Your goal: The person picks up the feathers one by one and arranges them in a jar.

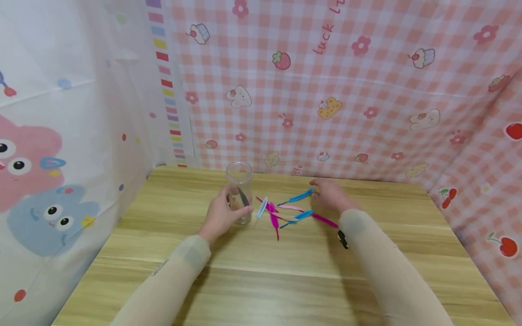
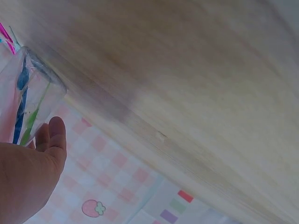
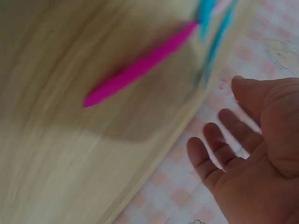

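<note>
My left hand holds a tall clear cup around its side, thumb across the front. Inside stands a dark blue feather with a green feather beside it. To the cup's right lies a loose cluster: a whitish feather, a magenta feather, a pale pink feather and a lower blue feather. My right hand is at the tip of the upper blue feather, fingers loosely spread and holding nothing. Another magenta feather lies below that hand.
The wooden table ends at the back against a pink checked cloth. A white printed cloth hangs along the left side. A small black object shows at the right sleeve's edge.
</note>
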Demonstrator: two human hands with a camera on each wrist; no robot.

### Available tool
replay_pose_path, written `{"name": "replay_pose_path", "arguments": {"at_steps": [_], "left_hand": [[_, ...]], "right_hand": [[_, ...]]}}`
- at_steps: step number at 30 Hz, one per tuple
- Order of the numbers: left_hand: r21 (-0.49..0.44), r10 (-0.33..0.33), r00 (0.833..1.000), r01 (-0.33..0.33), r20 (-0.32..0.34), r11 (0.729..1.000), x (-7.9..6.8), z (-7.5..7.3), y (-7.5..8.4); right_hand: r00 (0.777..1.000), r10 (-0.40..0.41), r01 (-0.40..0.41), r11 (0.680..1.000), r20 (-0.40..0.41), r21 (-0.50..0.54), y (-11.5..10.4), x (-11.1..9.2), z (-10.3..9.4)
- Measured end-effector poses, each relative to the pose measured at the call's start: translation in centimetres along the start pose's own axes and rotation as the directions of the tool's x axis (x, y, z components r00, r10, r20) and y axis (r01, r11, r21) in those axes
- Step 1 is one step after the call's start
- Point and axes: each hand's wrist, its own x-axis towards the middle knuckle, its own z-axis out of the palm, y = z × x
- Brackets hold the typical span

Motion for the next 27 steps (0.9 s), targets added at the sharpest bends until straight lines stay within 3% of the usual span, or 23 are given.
{"name": "replay_pose_path", "arguments": {"at_steps": [6,11,14,18,27], "left_hand": [[-0.021,0.0,1.0,0.0,0.001,1.0,0.0,-0.1,-0.1],[-0.027,-0.003,1.0,0.003,0.004,1.0,0.0,-0.1,-0.1],[-0.029,-0.002,1.0,0.002,0.003,1.0,0.0,-0.2,0.1],[-0.024,0.0,1.0,0.0,0.002,1.0,0.0,-0.3,0.2],[-0.021,0.015,1.0,-0.014,0.014,1.0,0.0,-0.2,-0.1]], "right_hand": [[1.0,0.012,-0.011,0.992,0.007,-0.122,-0.4,0.3,1.7],[0.998,-0.058,0.055,0.97,-0.007,-0.236,-0.3,0.8,2.6],[0.997,-0.075,0.069,0.972,-0.02,-0.225,-0.2,1.0,2.8],[0.999,-0.045,0.041,0.984,-0.019,-0.171,-0.3,1.1,2.8],[0.999,0.009,-0.016,0.988,-0.044,-0.156,-0.2,1.0,3.4]]}}
